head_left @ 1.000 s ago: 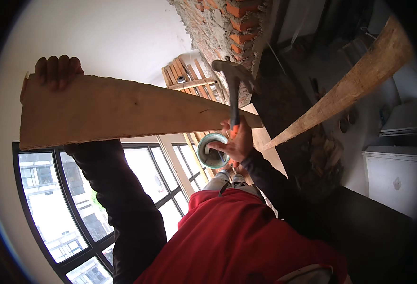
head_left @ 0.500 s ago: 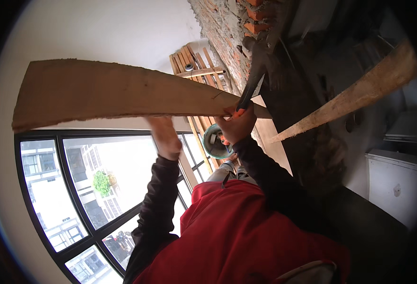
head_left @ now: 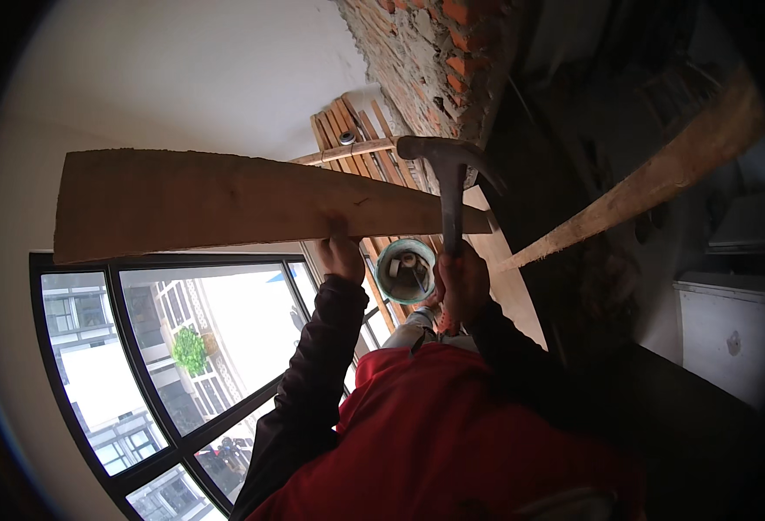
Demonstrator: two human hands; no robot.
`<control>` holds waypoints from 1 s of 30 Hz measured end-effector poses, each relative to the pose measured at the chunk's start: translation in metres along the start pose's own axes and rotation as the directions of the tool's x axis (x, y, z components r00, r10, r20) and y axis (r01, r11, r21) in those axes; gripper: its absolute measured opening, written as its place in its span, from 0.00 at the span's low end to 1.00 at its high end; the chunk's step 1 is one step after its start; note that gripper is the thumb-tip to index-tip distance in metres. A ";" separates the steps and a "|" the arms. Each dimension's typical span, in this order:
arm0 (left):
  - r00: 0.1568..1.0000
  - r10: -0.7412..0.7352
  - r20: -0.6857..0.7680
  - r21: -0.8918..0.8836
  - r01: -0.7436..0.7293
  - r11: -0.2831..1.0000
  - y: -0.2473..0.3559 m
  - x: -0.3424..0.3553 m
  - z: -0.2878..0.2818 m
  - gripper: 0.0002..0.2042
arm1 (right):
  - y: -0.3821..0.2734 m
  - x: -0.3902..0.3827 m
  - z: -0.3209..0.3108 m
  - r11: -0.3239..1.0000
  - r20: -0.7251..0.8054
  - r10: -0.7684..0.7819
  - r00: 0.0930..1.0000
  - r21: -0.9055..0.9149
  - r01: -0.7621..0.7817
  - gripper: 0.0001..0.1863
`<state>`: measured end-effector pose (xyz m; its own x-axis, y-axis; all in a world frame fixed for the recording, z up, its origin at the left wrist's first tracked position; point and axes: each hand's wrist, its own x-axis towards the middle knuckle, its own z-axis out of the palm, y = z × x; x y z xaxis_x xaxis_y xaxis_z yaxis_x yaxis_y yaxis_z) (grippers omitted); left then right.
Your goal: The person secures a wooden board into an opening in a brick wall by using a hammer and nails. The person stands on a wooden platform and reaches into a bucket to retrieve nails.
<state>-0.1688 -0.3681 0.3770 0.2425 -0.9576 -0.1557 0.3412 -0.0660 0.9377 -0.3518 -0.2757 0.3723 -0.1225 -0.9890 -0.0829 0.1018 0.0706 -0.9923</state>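
Observation:
A long wooden board [head_left: 200, 204] stretches across in front of me, its broad end at the left and its narrow-looking end at the right. My left hand [head_left: 342, 257] is closed on the lower edge of this board near its middle, with a finger or thumb against the face. In my right hand [head_left: 465, 285] is a claw hammer [head_left: 450, 195], gripped by its orange and black handle. The hammer stands nearly upright, its dark metal head above the board's right part. Its shaft passes in front of the board; whether they touch I cannot tell.
Below the board stands a round bucket [head_left: 406, 272] with small items in it. Several wooden slats [head_left: 361, 130] lie beyond, crossed by a pole. A rough brick wall edge [head_left: 452, 61], a slanting timber [head_left: 634, 182] and a white cabinet [head_left: 725, 326] are to the right; windows [head_left: 200, 347] are left.
My left hand, blurred below the board before, now grips its edge. My right hand has come down from the board's right end with the hammer. The board's left end sits lower in view.

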 end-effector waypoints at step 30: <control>0.998 0.018 0.055 -0.262 -0.003 0.965 0.073 0.016 0.034 0.19 | -0.079 -0.008 0.008 0.917 -0.013 -0.245 0.969 -0.327 0.228 0.13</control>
<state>-0.1707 -0.3980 0.4532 0.1982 -0.9726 -0.1219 0.5667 0.0122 0.8238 -0.3510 -0.2747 0.4515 -0.1564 -0.9744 0.1616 -0.2570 -0.1178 -0.9592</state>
